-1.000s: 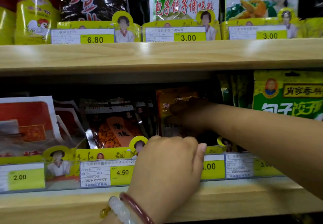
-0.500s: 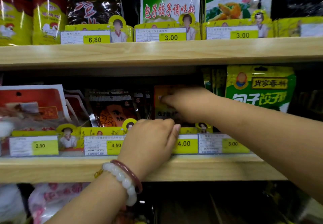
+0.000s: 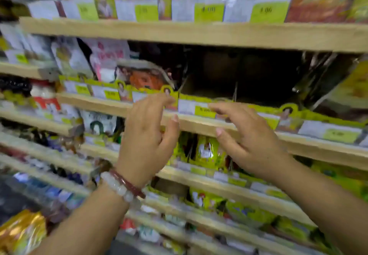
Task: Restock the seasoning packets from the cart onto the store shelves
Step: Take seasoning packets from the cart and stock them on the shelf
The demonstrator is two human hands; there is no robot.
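1. Head view: the picture was motion-blurred; print on the labels could not be read.
2. The left hand (image 3: 146, 135) was raised before the middle shelf (image 3: 199, 124), fingers loosely extended and spread, holding nothing. Two bead bracelets (image 3: 123, 187) sat on its wrist.
3. The right hand (image 3: 249, 137) was raised beside it, fingers extended and spread, holding nothing. Its fingertips lay in front of the price-tag strip (image 3: 203, 111); contact could not be determined.
4. Seasoning packets stood on several shelves. A dark packet with an orange picture (image 3: 145, 75) leaned behind the price tags, just above the left hand.
5. To the right of that packet, a dark gap (image 3: 239, 71) showed on the middle shelf.
6. Yellow-green packets (image 3: 207, 151) stood on the shelf below, between the two hands.
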